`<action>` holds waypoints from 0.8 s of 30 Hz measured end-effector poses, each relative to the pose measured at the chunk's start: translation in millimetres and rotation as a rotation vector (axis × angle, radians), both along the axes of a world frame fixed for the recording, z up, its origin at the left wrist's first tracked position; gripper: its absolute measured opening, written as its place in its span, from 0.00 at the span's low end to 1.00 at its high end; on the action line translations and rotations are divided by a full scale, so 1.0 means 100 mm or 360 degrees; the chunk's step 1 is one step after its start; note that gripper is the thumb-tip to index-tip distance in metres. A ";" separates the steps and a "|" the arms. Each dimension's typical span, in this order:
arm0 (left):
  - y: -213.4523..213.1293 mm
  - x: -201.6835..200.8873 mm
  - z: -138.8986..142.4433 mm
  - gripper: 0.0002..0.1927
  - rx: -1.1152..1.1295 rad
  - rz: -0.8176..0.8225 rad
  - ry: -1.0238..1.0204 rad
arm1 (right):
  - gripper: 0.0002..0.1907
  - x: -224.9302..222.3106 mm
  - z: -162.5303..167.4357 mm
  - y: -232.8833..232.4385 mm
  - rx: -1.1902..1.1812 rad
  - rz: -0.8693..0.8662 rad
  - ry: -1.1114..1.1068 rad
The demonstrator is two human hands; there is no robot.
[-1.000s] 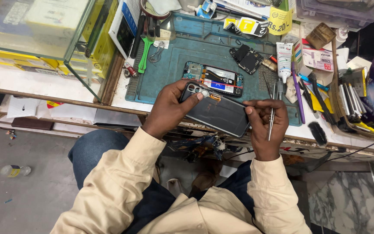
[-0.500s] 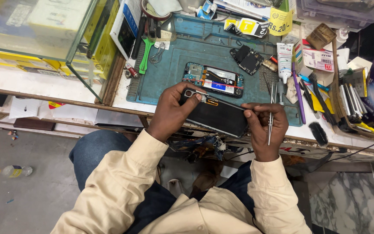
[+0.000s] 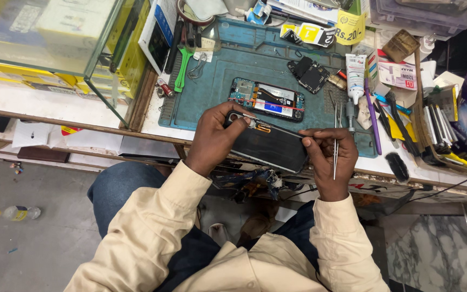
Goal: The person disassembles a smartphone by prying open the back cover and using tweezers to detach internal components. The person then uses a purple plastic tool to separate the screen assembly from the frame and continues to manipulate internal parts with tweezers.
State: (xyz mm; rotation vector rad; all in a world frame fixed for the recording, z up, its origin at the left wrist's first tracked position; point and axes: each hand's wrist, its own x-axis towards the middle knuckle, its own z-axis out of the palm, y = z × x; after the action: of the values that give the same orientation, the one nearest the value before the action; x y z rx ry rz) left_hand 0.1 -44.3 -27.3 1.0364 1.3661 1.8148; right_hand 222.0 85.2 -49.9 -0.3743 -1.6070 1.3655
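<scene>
My left hand [image 3: 212,138] grips the camera end of a dark phone back cover [image 3: 271,148], held tilted above the bench edge. My right hand [image 3: 328,157] pinches the cover's other end and holds thin metal tweezers [image 3: 335,154] pointing down towards me. Just beyond my hands an opened phone body [image 3: 268,99] with its board and battery exposed lies on the teal work mat [image 3: 217,81].
A glass display case [image 3: 44,38] stands at the left. A green pry tool [image 3: 181,70], a black part [image 3: 312,74], a white glue tube [image 3: 355,70], a purple pen [image 3: 373,116] and boxes with several tools [image 3: 439,124] crowd the bench. A bottle [image 3: 20,212] lies on the floor.
Both hands have tipped the back cover so that it now shows more edge-on, with its dark face turned towards me. The tweezers stay in my right hand.
</scene>
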 end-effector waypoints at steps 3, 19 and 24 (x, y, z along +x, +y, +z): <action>-0.01 -0.01 0.01 0.03 -0.0044 0.0018 0.0022 | 0.12 0.00 0.01 -0.01 -0.0010 -0.0004 0.0000; -0.05 0.03 0.06 0.06 -0.0104 -0.0030 0.0089 | 0.11 0.01 0.00 0.01 -0.0052 0.0004 -0.0010; -0.06 0.03 0.07 0.07 -0.0119 -0.0053 0.0077 | 0.11 0.00 0.03 0.00 -0.0057 -0.0001 -0.0029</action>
State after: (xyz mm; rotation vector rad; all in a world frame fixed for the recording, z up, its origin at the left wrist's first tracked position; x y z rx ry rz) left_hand 3.1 -50.3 -20.6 1.0637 1.4261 1.7118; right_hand 221.8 84.8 -47.1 -0.4096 -1.5993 1.3957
